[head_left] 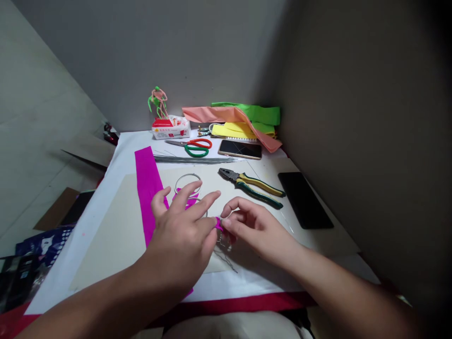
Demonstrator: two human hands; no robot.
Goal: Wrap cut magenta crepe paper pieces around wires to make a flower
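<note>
The small magenta bit (219,223) is between the two hands, above the near part of the beige board (102,245), and twisted wire (228,262) hangs just below it. The left hand (187,228) pinches the bit at its left side, while its other fingers are spread wide in the air. The right hand (256,228) has its thumb and bent forefinger brought narrowly together at the right end, and they seem to grip it there. The bit looks like crepe paper, the same as the long strip (146,183) on the left, so I judge it very light and soft — easy to crease, and easy to tear if it is pulled hard. It should not be slippery, but it gives little to hold, so only the fingertips can take it, close to its edges. The wire is thin and probably springy; it will keep a bend, and its ends may prick. It is best taken along the twisted part — whether it is joined to the paper, I cannot tell, because the fingers cover this place.
</note>
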